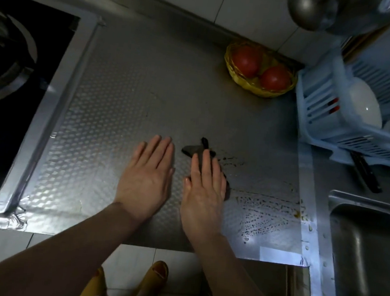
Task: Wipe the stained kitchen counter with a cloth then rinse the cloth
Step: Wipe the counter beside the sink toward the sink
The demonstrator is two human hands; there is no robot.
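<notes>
A dark cloth [192, 149] lies on the embossed steel counter [113, 108], mostly hidden under my right hand [204, 183], which presses flat on it with straight fingers. My left hand [148, 174] rests flat on the bare counter just left of the cloth, fingers straight. Dark brown stains [263, 214] streak the counter to the right of my right hand, and small splashes [229, 160] sit beside the cloth. Yellowish drips [299, 213] mark the counter's right strip near the sink [365, 250].
A gas stove [11, 68] fills the left side. A yellow basket [257, 88] with two tomatoes stands at the back wall. A blue dish rack [326, 125] with white bowls stands at the right, a black knife handle [364, 173] poking out below it.
</notes>
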